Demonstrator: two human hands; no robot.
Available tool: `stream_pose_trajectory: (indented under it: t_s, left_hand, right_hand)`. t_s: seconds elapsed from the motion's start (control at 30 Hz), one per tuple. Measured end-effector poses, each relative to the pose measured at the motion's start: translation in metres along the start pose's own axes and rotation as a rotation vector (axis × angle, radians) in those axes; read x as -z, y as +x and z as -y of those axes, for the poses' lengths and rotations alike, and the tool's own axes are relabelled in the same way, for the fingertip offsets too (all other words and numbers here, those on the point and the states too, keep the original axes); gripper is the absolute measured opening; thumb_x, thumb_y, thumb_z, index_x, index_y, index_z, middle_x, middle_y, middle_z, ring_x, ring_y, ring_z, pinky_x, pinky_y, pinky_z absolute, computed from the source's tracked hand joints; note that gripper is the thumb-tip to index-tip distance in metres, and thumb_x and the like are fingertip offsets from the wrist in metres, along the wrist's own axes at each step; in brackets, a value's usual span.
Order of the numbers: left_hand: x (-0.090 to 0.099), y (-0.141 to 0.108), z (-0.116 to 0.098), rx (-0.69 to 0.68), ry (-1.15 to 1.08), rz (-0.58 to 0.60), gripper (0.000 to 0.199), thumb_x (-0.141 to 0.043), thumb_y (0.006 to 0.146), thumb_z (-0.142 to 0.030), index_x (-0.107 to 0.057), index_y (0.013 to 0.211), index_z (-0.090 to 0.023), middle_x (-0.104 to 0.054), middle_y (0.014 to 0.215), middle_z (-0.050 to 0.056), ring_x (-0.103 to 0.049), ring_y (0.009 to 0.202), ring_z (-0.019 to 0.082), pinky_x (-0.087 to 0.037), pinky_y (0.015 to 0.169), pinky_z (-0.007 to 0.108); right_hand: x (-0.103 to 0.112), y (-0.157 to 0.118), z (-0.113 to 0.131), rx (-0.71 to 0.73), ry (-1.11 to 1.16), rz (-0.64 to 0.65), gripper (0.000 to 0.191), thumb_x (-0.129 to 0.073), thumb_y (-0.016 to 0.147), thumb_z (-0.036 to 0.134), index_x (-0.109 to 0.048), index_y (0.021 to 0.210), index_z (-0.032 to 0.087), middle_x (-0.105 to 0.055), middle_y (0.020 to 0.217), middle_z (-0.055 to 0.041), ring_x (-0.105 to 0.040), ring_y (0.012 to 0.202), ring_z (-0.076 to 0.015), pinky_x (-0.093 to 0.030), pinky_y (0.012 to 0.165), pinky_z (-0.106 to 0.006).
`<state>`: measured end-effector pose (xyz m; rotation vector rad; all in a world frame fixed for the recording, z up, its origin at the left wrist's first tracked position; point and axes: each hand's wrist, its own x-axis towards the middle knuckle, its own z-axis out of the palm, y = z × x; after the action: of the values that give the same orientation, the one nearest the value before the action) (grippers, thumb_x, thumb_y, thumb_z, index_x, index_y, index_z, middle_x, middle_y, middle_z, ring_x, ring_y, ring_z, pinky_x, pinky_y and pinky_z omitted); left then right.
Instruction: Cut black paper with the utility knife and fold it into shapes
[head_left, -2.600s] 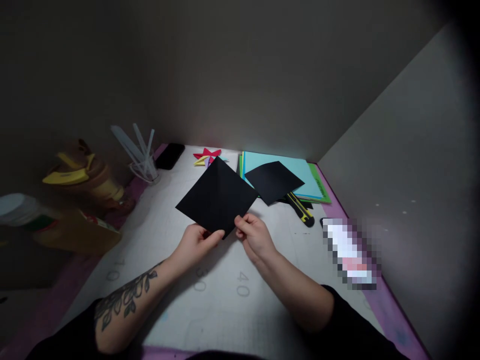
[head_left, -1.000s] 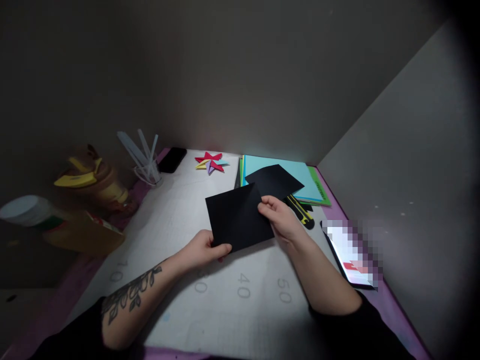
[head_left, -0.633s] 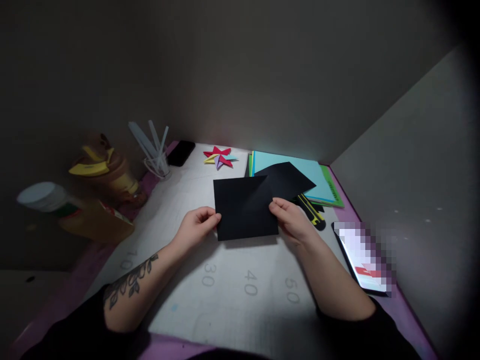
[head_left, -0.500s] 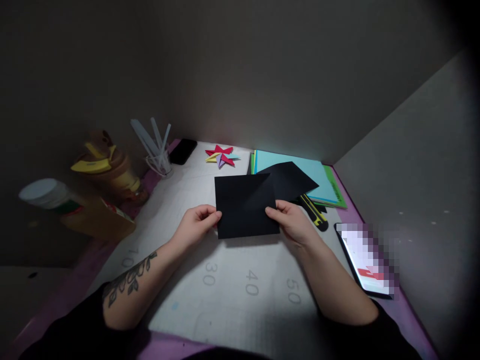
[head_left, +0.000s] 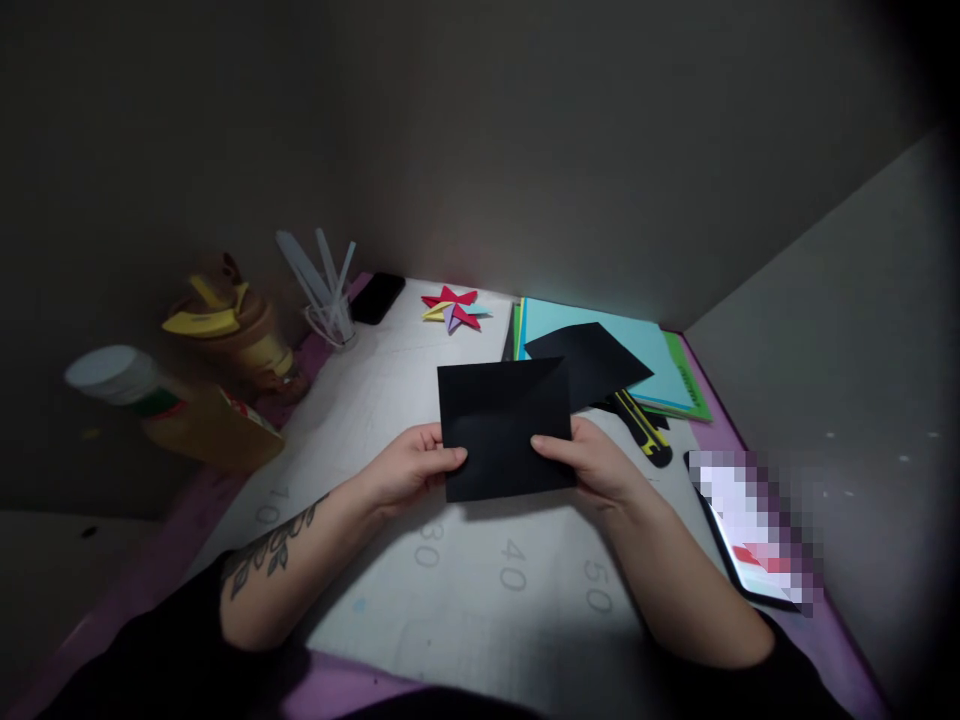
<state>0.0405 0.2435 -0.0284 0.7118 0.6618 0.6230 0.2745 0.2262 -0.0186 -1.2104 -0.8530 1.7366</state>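
Observation:
A black square of paper is held up over the white mat, nearly flat to my view. My left hand pinches its left edge, thumb on the front and fingers behind. At the right edge my right hand grips it the same way, its thumb reaching further in. Behind it, a second black sheet lies on a stack of coloured paper. A folded multicoloured paper star rests at the back of the mat.
On the left stand a white-capped glue bottle, a brown pot with yellow items, and a clear cup of strips. A dark phone lies behind. A yellow-black cutter and a lit phone are on the right.
Both hands and the held black sheet have moved slightly down and closer to me. Both thumbs reach further over the sheet. The whole view has shifted a little.

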Motion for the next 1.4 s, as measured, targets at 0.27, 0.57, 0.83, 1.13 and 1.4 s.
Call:
stream_pose_trajectory:
  t_s: [0.27, 0.57, 0.83, 1.13, 1.4]
  left_hand:
    - [0.0, -0.002, -0.004, 0.005, -0.043, 0.074, 0.024, -0.074, 0.071, -0.021, -0.07, 0.094, -0.013, -0.067, 0.075, 0.003, -0.061, 0.065, 0.01, -0.047, 0.066, 0.022]
    - [-0.003, -0.004, -0.011, 0.052, -0.088, 0.085, 0.028, -0.065, 0.069, -0.014, -0.069, 0.096, -0.015, -0.068, 0.087, 0.006, -0.064, 0.075, 0.013, -0.052, 0.077, 0.026]
    - [0.001, 0.003, -0.004, -0.062, 0.012, -0.035, 0.016, -0.07, 0.071, -0.017, -0.066, 0.086, -0.014, -0.061, 0.069, 0.0, -0.055, 0.056, 0.007, -0.044, 0.054, 0.018]
    - [0.011, -0.005, -0.013, -0.667, 0.791, -0.246, 0.018, -0.056, 0.077, -0.012, -0.066, 0.065, -0.021, -0.059, 0.131, 0.007, -0.035, 0.137, 0.026, -0.024, 0.112, 0.05]
    - [0.008, -0.011, -0.015, -0.816, 0.961, -0.371, 0.019, -0.057, 0.071, -0.012, -0.067, 0.057, -0.021, -0.031, 0.153, -0.002, -0.011, 0.145, 0.029, -0.011, 0.116, 0.052]
  right_hand:
    - [0.004, 0.001, 0.004, -0.028, 0.011, -0.068, 0.034, -0.085, 0.053, 0.03, -0.073, 0.082, 0.017, -0.075, 0.081, -0.0087, -0.07, 0.076, -0.0276, -0.055, 0.076, -0.041]
    - [0.007, 0.002, 0.003, -0.039, 0.01, -0.071, 0.031, -0.082, 0.055, 0.029, -0.073, 0.082, 0.017, -0.075, 0.08, -0.008, -0.07, 0.075, -0.0267, -0.055, 0.075, -0.04]
    - [0.006, 0.001, 0.004, 0.02, -0.025, -0.021, 0.032, -0.081, 0.058, 0.03, -0.071, 0.087, 0.02, -0.074, 0.081, -0.0049, -0.068, 0.079, -0.0242, -0.052, 0.075, -0.037]
    - [0.021, 0.009, 0.001, 0.656, -0.387, -0.266, 0.014, -0.064, 0.064, 0.009, -0.065, 0.062, 0.024, -0.065, 0.11, -0.004, -0.057, 0.108, -0.0245, -0.042, 0.094, -0.042]
    - [0.01, -0.005, 0.006, 0.829, -0.448, -0.327, 0.02, -0.059, 0.068, 0.008, -0.065, 0.061, 0.025, -0.067, 0.108, -0.0027, -0.06, 0.108, -0.0232, -0.045, 0.098, -0.044]
